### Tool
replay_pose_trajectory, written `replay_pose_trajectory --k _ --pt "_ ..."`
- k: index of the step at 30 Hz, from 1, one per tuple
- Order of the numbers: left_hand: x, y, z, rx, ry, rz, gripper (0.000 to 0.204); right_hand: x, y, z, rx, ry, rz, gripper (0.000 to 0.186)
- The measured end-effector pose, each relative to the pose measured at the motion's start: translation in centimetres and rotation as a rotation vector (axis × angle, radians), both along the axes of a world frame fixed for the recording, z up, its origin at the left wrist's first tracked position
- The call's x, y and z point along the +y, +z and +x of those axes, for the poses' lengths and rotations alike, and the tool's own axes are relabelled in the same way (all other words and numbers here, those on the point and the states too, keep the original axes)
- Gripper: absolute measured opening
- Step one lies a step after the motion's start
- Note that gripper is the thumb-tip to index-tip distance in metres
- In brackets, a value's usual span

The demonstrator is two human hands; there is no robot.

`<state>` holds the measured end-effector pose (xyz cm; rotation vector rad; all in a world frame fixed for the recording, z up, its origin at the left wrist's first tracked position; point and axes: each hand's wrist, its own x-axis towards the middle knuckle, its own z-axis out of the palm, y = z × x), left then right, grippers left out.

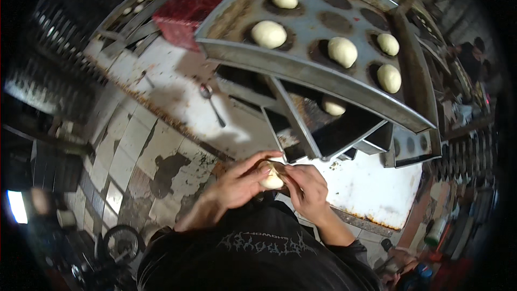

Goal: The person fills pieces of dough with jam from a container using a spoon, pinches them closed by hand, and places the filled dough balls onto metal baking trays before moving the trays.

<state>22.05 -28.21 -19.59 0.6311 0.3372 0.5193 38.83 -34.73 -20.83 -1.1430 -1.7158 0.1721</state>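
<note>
Close to my body, a pale dough ball sits between my two hands, and a brownish filling seems to show at its top. My left hand curls round its left side with the fingers bent over it. From the other side, my right hand pinches the dough's edge with thumb and fingers. Beyond them, a large metal baking tray holds several smooth dough balls, one of them a round ball near its front wall. Dark round patches mark the tray's bottom.
More metal trays are stacked crosswise under the big one, with a dough ball inside. On the white table lie a spoon and a red plastic crate. Another tray of dough stands far left. A person is at lower right.
</note>
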Motion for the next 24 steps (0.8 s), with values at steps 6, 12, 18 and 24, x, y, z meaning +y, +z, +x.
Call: replay_pose_trajectory --k 6,12,18,24 --pt "2.3 -3.1 0.9 -0.577 -0.778 0.146 0.072 -0.5 6.5 0.0 -0.188 -0.090 -0.080 0.061" --pt "11.5 -1.4 -1.8 -0.679 -1.117 0.706 0.076 7.1 18.7 3.0 0.417 0.018 0.077 0.063" --pt "14.7 -2.9 -3.8 -0.637 -0.983 0.593 0.074 22.8 20.1 12.3 -0.444 -0.526 -0.594 0.025" --pt "16.6 -3.8 -5.8 -0.515 -0.995 0.433 0.085 23.9 15.9 12.8 -0.691 -0.604 -0.828 0.067"
